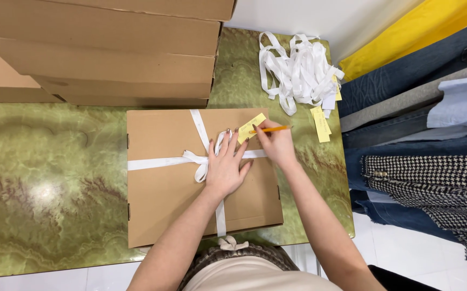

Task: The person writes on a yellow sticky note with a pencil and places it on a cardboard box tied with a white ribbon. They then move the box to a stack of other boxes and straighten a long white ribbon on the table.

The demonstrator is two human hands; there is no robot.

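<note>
Writing on the yellow tag (pixel 251 127) goes best with the tag pinned flat: the left hand (pixel 225 167) lies open, fingers spread, on the ribbon-tied cardboard box (pixel 158 199), fingertips at the tag's lower edge. Right hand (pixel 276 143) pinches a yellow pencil (pixel 270 129), its tip seemingly on the tag (contact is hard to confirm). Short, light strokes avoid tearing.
</note>
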